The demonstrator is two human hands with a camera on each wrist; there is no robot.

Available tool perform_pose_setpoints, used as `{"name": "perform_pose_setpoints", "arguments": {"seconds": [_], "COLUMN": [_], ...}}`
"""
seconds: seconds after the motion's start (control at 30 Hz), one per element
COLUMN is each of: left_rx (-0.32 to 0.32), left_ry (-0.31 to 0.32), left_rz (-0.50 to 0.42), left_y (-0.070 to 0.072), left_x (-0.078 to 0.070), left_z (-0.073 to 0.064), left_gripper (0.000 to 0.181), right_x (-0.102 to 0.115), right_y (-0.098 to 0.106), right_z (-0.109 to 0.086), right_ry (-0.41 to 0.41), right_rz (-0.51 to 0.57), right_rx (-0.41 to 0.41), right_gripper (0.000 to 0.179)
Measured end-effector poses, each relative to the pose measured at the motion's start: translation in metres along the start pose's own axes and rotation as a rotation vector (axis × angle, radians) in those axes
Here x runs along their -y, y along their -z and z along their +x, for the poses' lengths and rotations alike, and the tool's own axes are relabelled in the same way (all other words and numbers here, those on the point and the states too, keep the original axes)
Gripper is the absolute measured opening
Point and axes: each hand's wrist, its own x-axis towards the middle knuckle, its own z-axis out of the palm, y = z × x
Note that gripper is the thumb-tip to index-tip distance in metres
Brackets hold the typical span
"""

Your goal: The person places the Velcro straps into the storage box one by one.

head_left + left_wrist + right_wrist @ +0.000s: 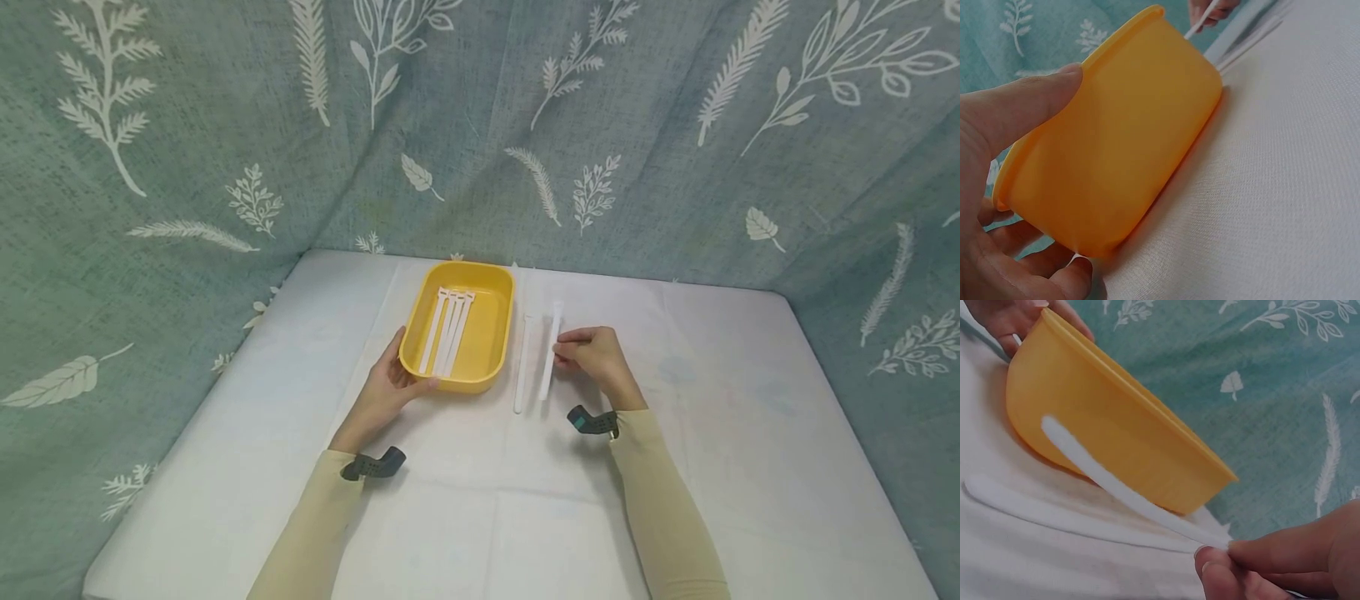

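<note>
A yellow plastic tray point(491, 333) stands on the white table, with several white cable straps point(447, 333) lying side by side in its left half. My left hand point(382, 396) grips the tray's near left corner. In the left wrist view the thumb point(1035, 103) lies against the rim and the other fingers curl around the side wall. To the right of the tray, my right hand point(596, 358) pinches a white cable strap point(549, 358) between thumb and fingertips, held above the table. Another white strap point(522, 364) lies on the table between the tray and the held one.
A white cloth point(465, 533) covers the table. Behind it and along both sides hangs a green-blue curtain point(480, 167) with white leaf prints. Dark wrist bands with cameras point(375, 463) sit on both wrists over pale yellow sleeves point(667, 508).
</note>
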Motion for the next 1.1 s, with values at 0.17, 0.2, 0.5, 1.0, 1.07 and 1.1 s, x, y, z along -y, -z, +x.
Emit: {"name": "perform_pose_setpoints", "arguments": {"seconds": [0.17,0.2,0.5,1.0,1.07,1.1], "left_rx": [0.001,0.0,-0.006,-0.007,-0.009,-0.009], "left_ry": [-0.003,-0.005,-0.005,-0.016,-0.016,-0.015], "left_rz": [-0.006,-0.007,0.013,0.007,0.013,0.013], "left_y": [0.001,0.001,0.0,0.0,0.0,0.0], "left_x": [-0.001,-0.001,0.001,-0.002,-0.002,-0.002], "left_z": [0.0,0.0,0.001,-0.002,-0.002,-0.003], "left_gripper": [0.119,0.119,0.118,0.116,0.116,0.117], "right_x": [0.003,0.004,0.009,0.028,0.031,0.033], "right_y": [-0.001,-0.002,-0.005,-0.019,-0.022,-0.023], "right_z": [0.0,-0.001,-0.004,0.0,0.002,0.003], "right_ry": [0.018,0.027,0.056,0.065,0.061,0.06], "right_rz": [0.065,0.078,0.152,0.209,0.211,0.216], "right_rx": [0.005,0.011,0.036,0.042,0.05,0.053], "right_gripper": [0.029,0.031,0.032,0.034,0.034,0.034]}}
